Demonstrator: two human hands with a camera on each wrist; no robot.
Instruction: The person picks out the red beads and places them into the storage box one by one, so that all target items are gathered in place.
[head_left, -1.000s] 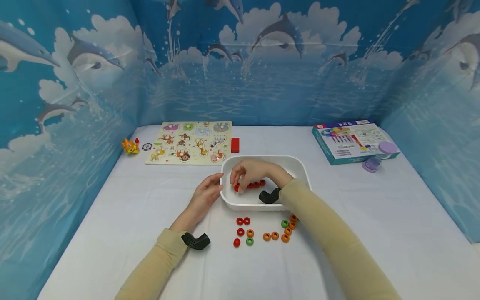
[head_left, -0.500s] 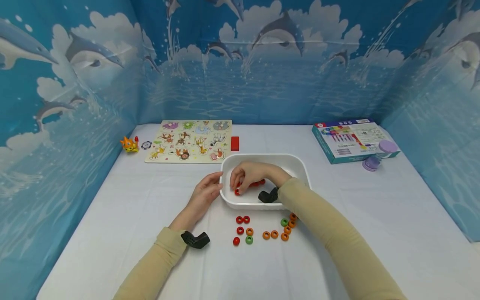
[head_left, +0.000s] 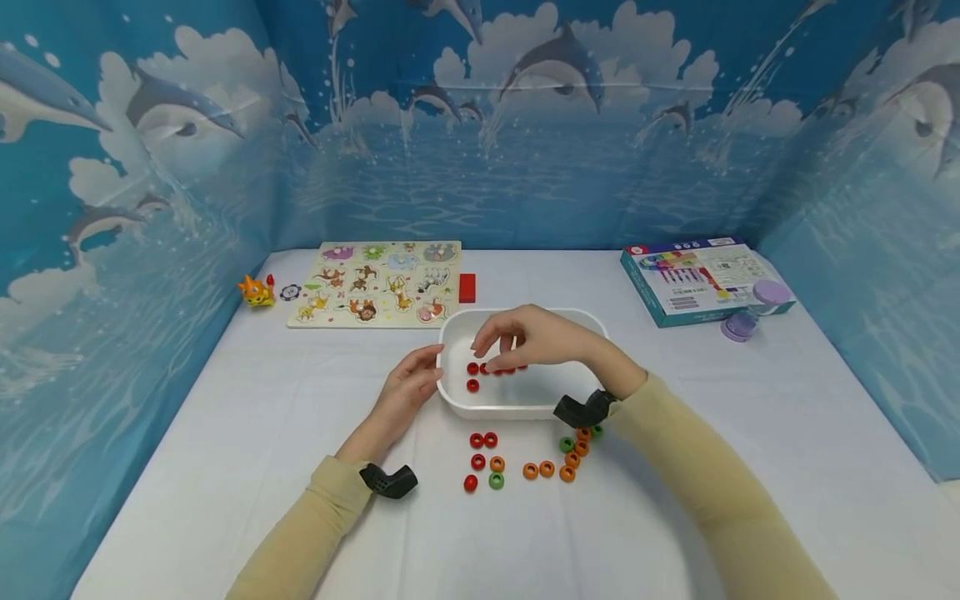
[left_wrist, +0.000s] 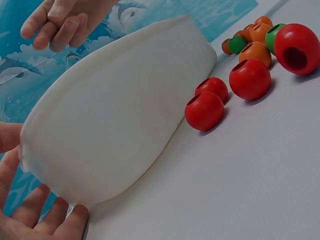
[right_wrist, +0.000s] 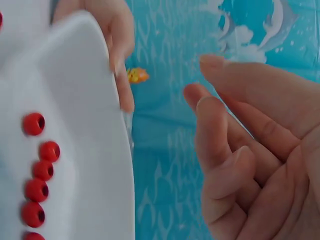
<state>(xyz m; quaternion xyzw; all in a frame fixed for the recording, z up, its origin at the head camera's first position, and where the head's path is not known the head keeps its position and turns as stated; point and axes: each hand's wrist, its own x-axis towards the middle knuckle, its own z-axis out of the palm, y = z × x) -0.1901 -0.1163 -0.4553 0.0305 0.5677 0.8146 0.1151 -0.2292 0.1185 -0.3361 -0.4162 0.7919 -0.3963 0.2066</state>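
My left hand (head_left: 408, 385) touches the left end of a white tray (head_left: 517, 412); in the left wrist view its fingertips (left_wrist: 75, 220) lie against the tray's outer wall. My right hand (head_left: 543, 335) hovers over the tray, its fingers loosely bent and the thumb apart, with nothing between them. Several red beads (right_wrist: 38, 190) form a row in the tray, and a single red bead (head_left: 472, 386) sits just in front of the row's left end. The right hand partly covers that row in the head view.
In front of the tray lie loose red (head_left: 477, 462), orange (head_left: 547, 469) and green beads (head_left: 497, 481). Behind stand an animal puzzle board (head_left: 375, 283), a red block (head_left: 467, 288), a toy box (head_left: 705, 279), a purple-lidded tub (head_left: 740, 326) and an orange figurine (head_left: 257, 292).
My right hand has let go of a red bead, which now sits in front of the row, and has lifted up and to the right. The left hand stays at the tray.
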